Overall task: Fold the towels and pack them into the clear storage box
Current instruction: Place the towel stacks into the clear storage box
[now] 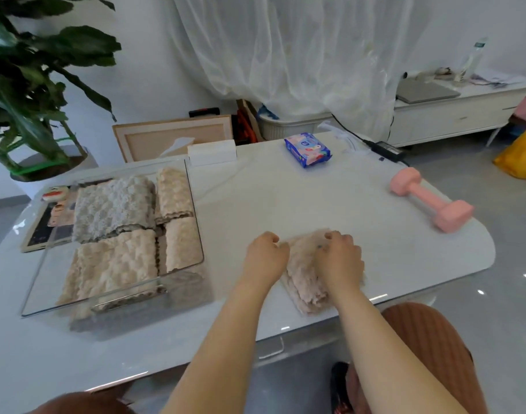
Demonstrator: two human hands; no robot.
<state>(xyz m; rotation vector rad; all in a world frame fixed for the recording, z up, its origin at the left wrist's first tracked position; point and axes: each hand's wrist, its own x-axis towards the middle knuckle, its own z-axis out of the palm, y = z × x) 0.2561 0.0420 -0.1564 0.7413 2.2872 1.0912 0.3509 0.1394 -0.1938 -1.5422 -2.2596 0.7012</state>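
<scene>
Left grip (266, 255) and right grip (341, 258) are curled onto the folded towel (303, 283) beneath them on the table (315, 198), so best square its layers before carrying it to the clear storage box (193, 204), leftward.

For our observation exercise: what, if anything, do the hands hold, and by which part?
The folded pink towel: the left hand grips its far left corner, the right hand curls over its far edge from above.

A fluffy pink towel (302, 283) lies folded into a thick, narrow wad, just right of the clear box (197, 222). The box stands open-topped, holding one grey towel (112, 207) and three beige towels (118, 264), folded flat, packed side by side.
</scene>
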